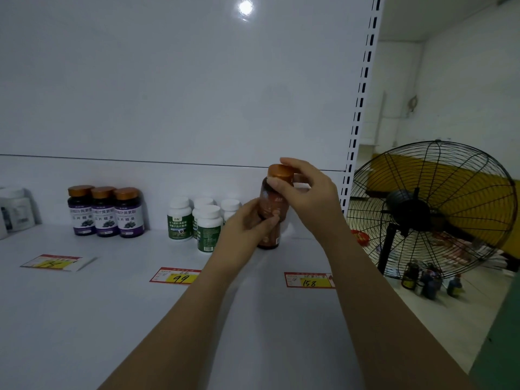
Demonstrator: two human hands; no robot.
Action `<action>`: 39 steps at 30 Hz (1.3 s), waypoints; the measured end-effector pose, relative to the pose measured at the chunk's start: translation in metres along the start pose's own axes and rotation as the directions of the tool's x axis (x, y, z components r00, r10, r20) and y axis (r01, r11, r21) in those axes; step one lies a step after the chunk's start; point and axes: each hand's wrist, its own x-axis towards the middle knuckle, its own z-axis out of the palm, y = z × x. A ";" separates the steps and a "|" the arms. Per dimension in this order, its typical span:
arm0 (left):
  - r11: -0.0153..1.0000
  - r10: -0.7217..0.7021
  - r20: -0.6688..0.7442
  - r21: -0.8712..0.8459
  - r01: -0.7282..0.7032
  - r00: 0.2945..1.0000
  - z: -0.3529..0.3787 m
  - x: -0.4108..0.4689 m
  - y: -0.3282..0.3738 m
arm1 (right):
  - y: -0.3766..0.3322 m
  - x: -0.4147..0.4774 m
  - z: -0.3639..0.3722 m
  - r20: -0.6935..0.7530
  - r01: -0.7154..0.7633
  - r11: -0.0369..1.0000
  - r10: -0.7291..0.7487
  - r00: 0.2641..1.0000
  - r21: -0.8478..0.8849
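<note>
- Both hands held one thing; the left hand [247,220] had its fingers curled round the middle of the brown bottle [271,212]; the right hand [306,190] came from above, and its fingers and thumb pinched the orange cap [280,171]
- the brown bottle stood almost straight up near the right end of the white shelf [84,305], just right of the green bottles; its bottom was down at the shelf, but I could not tell if it touched
- the white shelf was the biggest thing; it was wide and flat and ran from left to right under both arms
- the white back wall [168,80] rose behind the shelf; a bright spot of light shone high on it
- the big black fan [430,212] stood on the floor to the right, past the shelf
- the white post [363,88] with dark slots ran up the right edge of the back wall
- three purple bottles [105,211] with orange caps stood side by side at the back, left of the middle
- four green bottles [197,220] with white caps stood close together, just left of the left hand
- the white tub [14,209] sat at the far left
- three price tags lay flat near the front; the left tag [55,261]; the 99 tag [176,275]; the 158 tag [309,280]
- some small bottles [430,280] stood on the floor by the fan's foot; they were blurry
</note>
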 end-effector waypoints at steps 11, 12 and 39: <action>0.891 -0.383 0.314 -0.121 0.437 0.869 -0.001 -0.006 0.019 | 0.005 -0.004 -0.013 0.317 -0.784 0.592 0.719 0.619 0.187; 0.883 -0.398 0.330 -0.115 0.456 0.856 -0.001 -0.006 0.018 | 0.007 -0.005 -0.013 0.316 -0.795 0.581 0.731 0.604 0.174; 0.298 -0.450 0.192 0.953 -0.056 0.872 0.016 -0.018 -0.030 | 0.062 -0.011 0.004 0.022 -0.193 0.804 0.248 0.969 -0.563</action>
